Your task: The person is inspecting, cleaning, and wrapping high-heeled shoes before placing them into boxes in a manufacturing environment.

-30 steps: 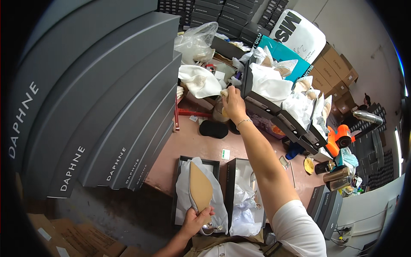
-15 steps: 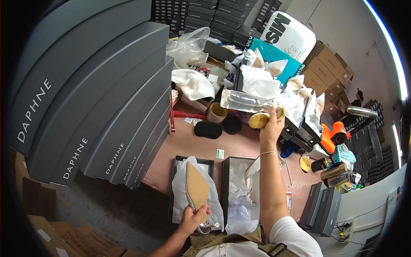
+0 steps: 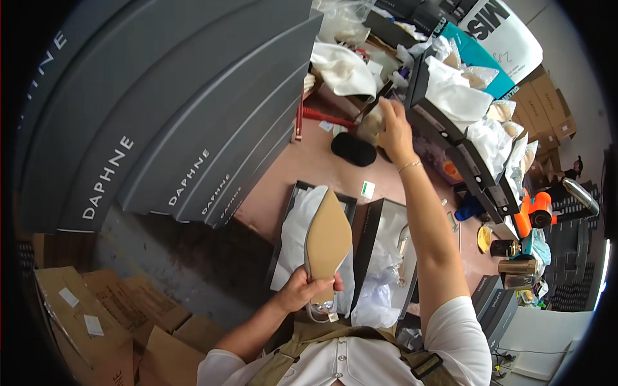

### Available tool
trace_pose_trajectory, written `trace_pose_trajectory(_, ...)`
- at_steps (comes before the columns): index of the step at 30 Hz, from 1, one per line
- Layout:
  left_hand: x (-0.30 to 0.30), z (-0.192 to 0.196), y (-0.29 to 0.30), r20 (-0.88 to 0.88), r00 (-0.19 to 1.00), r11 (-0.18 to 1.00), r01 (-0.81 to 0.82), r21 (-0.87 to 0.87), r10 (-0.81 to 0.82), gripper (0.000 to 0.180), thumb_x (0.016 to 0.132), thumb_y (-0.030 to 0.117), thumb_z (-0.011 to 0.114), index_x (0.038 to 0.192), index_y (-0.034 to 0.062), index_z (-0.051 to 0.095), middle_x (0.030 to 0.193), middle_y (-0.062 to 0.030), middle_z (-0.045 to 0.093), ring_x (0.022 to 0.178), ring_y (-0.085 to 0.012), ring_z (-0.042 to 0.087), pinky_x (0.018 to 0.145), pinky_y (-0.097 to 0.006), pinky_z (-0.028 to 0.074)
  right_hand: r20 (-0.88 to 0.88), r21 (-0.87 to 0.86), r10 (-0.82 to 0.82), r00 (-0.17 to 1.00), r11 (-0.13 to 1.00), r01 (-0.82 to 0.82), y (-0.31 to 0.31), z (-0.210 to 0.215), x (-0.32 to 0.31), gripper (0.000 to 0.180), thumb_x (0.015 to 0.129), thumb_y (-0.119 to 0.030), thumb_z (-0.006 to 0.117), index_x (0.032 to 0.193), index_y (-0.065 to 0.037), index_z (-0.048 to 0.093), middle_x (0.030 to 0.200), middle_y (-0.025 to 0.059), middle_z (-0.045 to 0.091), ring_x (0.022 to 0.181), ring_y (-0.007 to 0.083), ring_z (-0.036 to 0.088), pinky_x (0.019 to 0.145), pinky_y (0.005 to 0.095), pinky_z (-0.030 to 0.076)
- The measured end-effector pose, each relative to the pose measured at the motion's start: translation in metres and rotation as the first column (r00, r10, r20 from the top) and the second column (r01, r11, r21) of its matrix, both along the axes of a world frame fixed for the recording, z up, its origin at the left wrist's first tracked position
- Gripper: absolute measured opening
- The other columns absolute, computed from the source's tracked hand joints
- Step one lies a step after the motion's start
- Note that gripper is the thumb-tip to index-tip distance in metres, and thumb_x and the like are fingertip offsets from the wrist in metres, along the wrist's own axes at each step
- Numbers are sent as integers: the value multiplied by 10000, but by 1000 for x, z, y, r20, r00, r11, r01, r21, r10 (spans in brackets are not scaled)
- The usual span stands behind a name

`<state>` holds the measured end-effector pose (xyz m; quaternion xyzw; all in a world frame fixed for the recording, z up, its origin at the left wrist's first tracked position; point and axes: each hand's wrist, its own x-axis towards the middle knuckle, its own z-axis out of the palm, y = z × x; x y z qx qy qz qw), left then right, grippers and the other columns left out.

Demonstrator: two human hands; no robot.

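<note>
My left hand point(image 3: 304, 291) grips a pointed shoe point(image 3: 328, 235) near its heel, the tan sole facing up. A clear-looking strap or trim shows below that hand. The shoe is above an open dark shoebox point(image 3: 275, 269) lined with white tissue paper point(image 3: 293, 241). My right hand point(image 3: 397, 132) reaches far over the table, its fingers curled at a pale yellowish cup point(image 3: 370, 125). Blur and the hand itself hide what those fingers hold. Beside the cup lies a black oval pad point(image 3: 353, 149).
Tall stacked dark shoeboxes point(image 3: 212, 122) stand at left. A second open shoebox point(image 3: 371, 233) with crumpled tissue is right of the shoe. Boxes of tissue-wrapped shoes point(image 3: 492, 138) line the back right. A yellow round pad point(image 3: 484, 239) and an orange tool point(image 3: 533, 212) are farther right.
My right hand has gone from a yellow round pad and clear bottle-like thing by the boxes leftward to the cup. My left hand still holds the shoe. The whole view has shifted.
</note>
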<state>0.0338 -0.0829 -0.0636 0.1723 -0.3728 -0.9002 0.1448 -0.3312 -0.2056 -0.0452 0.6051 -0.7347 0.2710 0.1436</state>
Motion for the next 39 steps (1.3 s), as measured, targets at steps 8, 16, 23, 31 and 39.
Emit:
trace_pose_trajectory(8, 5, 6, 24, -178, 984, 960, 39, 277, 12, 536, 916, 494, 478, 1113, 0, 545, 1014, -73, 582, 910, -155, 598, 789, -301, 497, 637, -40, 119, 761, 992, -121, 123, 69, 88, 305, 844, -82, 531, 1137, -15, 479, 1056, 201, 494, 1025, 379, 481, 899, 394, 406)
trace_pose_trajectory(16, 18, 44, 84, 150, 984, 985, 72, 157, -96, 929, 827, 777, 123, 1224, 20, 485, 949, -83, 611, 841, -164, 611, 732, -290, 508, 159, -11, 454, 877, 889, -458, 288, 60, 221, 427, 647, -151, 612, 1065, -79, 660, 1021, 40, 579, 896, 222, 551, 694, 320, 483)
trace_pose_trajectory(23, 30, 33, 121, 108, 978, 977, 164, 135, -179, 893, 865, 722, 48, 1178, 21, 504, 937, -72, 612, 840, -152, 604, 737, -279, 489, 201, -16, 294, 935, 955, -297, 316, 66, 240, 407, 612, -116, 644, 1013, -60, 677, 865, 33, 584, 716, 199, 544, 616, 321, 467)
trace_pose_trajectory(31, 26, 36, 136, 54, 974, 972, 214, 99, -220, 954, 815, 775, 58, 1212, 14, 477, 1058, -70, 574, 964, -134, 564, 830, -283, 468, 297, -69, 275, 914, 961, -267, 315, 67, 228, 349, 641, -107, 622, 987, -67, 655, 849, 46, 584, 712, 215, 535, 614, 329, 436)
trace_pose_trajectory(39, 24, 41, 135, 293, 933, 976, 178, 128, -209, 986, 737, 856, 109, 1041, 30, 554, 816, -45, 596, 729, -135, 575, 659, -257, 480, 375, -78, 178, 910, 984, -161, 334, 61, 225, 335, 644, -97, 635, 978, -75, 655, 838, 68, 573, 732, 253, 545, 632, 355, 442)
